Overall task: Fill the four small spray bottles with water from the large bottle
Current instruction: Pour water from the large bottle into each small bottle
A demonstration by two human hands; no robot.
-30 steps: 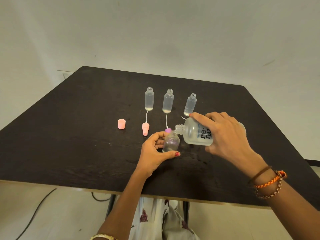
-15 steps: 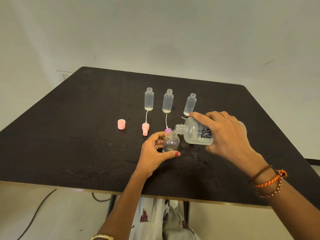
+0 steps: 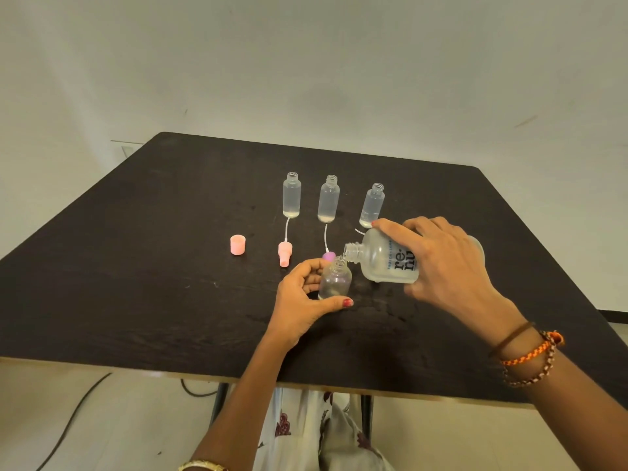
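1. Large bottle (image 3: pixel 390 258): gripped by right hand (image 3: pixel 441 263), tipped further than a moment ago, mouth just above the near small spray bottle (image 3: pixel 334 280); pouring appears under way.
2. Near small spray bottle: upright on worktop (image 3: pixel 136 266), held by left hand (image 3: pixel 302 300).
3. Three far spray bottles (image 3: pixel 328 198): upright, uncapped, barely filled.
4. Nearby: pink cap (image 3: pixel 237 244), pink spray head (image 3: pixel 284 253), purple spray head (image 3: pixel 329 256) close behind the pour.
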